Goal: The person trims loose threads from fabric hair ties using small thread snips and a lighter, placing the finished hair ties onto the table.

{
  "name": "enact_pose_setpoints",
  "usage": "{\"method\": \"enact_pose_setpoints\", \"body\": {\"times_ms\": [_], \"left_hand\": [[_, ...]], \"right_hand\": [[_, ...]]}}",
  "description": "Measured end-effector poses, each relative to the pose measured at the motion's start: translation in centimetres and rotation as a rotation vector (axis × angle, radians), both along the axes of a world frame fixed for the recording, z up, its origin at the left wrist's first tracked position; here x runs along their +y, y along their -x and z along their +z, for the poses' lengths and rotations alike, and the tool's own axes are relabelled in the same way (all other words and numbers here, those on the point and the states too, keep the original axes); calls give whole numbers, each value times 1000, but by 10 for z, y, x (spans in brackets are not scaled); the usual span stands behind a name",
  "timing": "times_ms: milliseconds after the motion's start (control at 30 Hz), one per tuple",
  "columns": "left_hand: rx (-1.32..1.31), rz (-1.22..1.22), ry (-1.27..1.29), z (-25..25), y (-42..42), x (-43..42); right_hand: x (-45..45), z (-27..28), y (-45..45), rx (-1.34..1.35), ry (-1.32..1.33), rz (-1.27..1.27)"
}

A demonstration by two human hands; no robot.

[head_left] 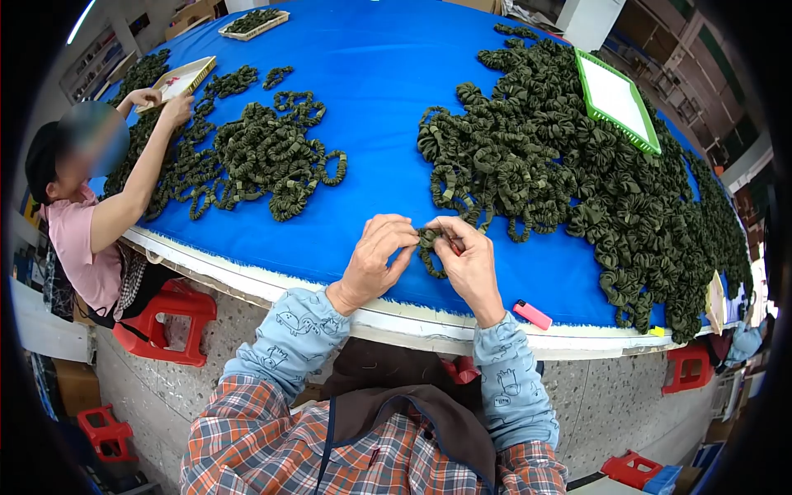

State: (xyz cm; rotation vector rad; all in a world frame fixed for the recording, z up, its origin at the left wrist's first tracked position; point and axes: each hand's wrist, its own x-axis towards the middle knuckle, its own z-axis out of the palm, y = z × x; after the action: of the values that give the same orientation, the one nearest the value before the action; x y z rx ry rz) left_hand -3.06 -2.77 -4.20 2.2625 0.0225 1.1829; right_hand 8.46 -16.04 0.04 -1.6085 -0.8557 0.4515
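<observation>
Both my hands meet over the near edge of the blue-covered table. Between them hangs a dark green scrunchie (431, 252). My left hand (381, 256) pinches its left side with bent fingers. On the other side my right hand (466, 260) is closed round a small red tool (455, 247), its fingertips at the scrunchie's upper edge. Much of the tool is hidden by the fingers. A large heap of green scrunchies (528, 165) lies beyond my right hand, and a smaller heap (268, 153) lies beyond my left.
A pink object (533, 315) lies right of my right hand near the table edge (404, 322). A green-rimmed tray (617, 101) rests on the large heap. At the left, a person (91, 214) reaches towards a shallow basket (200, 76). Red stools (172, 320) stand below.
</observation>
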Motion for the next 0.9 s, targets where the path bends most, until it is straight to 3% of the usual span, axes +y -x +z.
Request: {"method": "enact_pose_setpoints", "body": {"times_ms": [133,267,467,600,767,900], "left_hand": [[-7,17,-98,1,5,-4],[44,-54,420,21,12,-22],[308,-61,316,29,24,-15],[125,-296,665,27,27,-12],[154,-199,605,28,30,-19],[144,-116,565,26,30,-19]], "right_hand": [[4,-9,1,-140,-107,-11],[1,-9,7,-180,-189,-33],[1,-9,17,-240,-255,-42],[-2,-15,19,199,-246,24],[-11,-20,31,446,-169,83],[-18,3,47,213,-209,-63]]}}
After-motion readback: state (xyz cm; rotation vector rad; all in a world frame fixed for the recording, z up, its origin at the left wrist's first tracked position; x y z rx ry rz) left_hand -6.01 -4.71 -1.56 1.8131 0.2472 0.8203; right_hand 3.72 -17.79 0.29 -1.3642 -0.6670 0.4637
